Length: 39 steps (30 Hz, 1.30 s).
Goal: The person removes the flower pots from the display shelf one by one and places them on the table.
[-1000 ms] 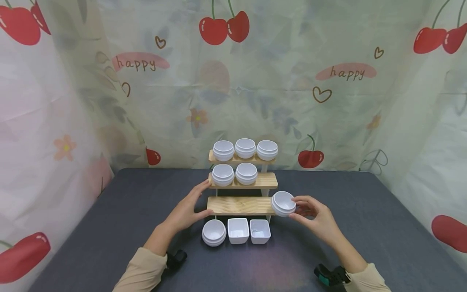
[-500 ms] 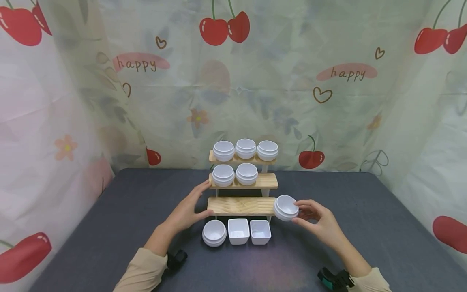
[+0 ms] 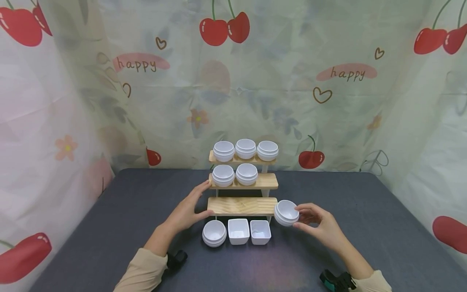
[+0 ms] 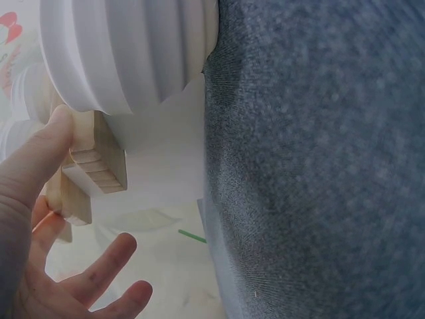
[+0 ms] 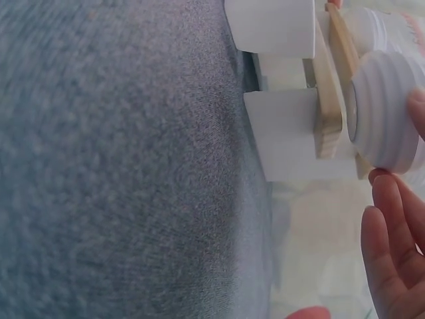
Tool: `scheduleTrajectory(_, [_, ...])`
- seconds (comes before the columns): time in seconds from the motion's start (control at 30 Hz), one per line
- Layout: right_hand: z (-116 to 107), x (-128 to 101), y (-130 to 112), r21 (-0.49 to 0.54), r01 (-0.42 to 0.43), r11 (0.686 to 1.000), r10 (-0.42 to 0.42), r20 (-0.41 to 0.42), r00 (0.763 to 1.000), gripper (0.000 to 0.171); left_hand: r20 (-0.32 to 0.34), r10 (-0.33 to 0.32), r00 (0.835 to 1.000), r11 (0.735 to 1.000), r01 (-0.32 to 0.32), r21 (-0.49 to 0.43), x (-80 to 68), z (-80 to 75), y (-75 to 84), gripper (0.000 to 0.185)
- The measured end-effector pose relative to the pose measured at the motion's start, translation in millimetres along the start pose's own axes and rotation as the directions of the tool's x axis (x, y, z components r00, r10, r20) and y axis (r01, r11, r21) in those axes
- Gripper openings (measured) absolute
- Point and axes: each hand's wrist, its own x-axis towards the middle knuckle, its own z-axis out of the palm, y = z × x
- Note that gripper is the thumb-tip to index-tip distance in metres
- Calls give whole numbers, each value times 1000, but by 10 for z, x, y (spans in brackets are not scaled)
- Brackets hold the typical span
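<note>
- A staged recording corner rather than a lived-in room: a thin plastic sheet printed with red cherries, hearts and the word "happy" [image 3: 233, 81] hangs as backdrop on three sides.
- A dark grey felt-covered worktop [image 3: 109, 227] fills the enclosed space.
- A small three-step pale wooden display shelf [image 3: 240, 206] stands on it, bearing identical white ribbed round bowls [image 3: 245, 148] in tidy rows.
- Two white square dishes [image 3: 249, 231] sit before the shelf, set out like props.

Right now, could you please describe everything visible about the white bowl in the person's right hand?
The white bowl is small, round and ribbed outside, plastic by the look, and empty. It is tilted, its opening facing up and toward the camera, just off the right end of the lowest wooden shelf, above the grey table. The right hand pinches its right side with fingertips.
</note>
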Motion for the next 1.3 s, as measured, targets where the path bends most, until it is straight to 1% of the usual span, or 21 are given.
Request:
scheduleTrajectory(0.23, [4, -28, 18, -18, -19, 1000, 20, 20, 1000, 36, -7, 18, 1000, 1000, -17, 5, -3, 6, -10, 83])
scheduleTrajectory(0.5, [2, -46, 39, -5, -2, 1000, 2, 48, 999, 37, -5, 11, 1000, 1000, -11, -3, 1, 9, -15, 82])
scheduleTrajectory(0.73, [-3, -58, 49, 0, -12, 1000, 12, 87, 996, 36, -2, 0, 1000, 1000, 0, 1, 2, 13, -19, 83])
scheduleTrajectory(1.03, [1, -69, 86, 25, -4, 1000, 0, 130, 992, 35, -5, 3, 1000, 1000, -3, -2, 1, 15, -21, 83])
scheduleTrajectory(1.3, [8, -77, 102, 24, -24, 999, 19, 158, 987, 35, -2, -3, 1000, 1000, 3, -2, 3, 11, -22, 83])
